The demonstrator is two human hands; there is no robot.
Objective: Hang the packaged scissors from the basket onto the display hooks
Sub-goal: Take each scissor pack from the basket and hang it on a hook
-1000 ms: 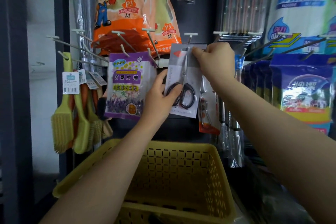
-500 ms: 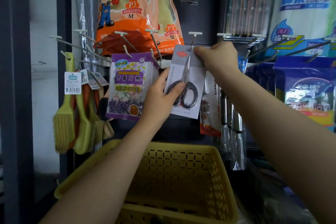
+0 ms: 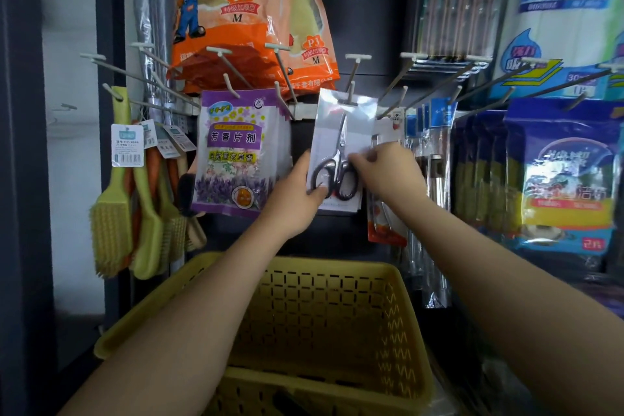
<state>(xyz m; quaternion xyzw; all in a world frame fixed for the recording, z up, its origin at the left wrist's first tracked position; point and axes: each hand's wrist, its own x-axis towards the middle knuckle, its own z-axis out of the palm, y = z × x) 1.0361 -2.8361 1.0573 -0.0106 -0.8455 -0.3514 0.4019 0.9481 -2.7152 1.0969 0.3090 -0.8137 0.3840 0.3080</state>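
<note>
A packaged pair of scissors, black handles on a white card in clear plastic, hangs on a display hook at the middle of the rack. My left hand grips the pack's lower left edge, thumb on the handles. My right hand pinches the pack's right side at about handle height. The yellow basket sits below my arms; what little of its inside shows holds nothing.
Purple sachet packs hang just left of the scissors, yellow brushes further left. Orange glove packs hang above. Other carded tools and blue cloth packs hang to the right. Bare hooks stick out around.
My right hand has dropped from the pack's top at the hook to its right side lower down. The pack now hangs on the hook. My left hand stays on its lower edge.
</note>
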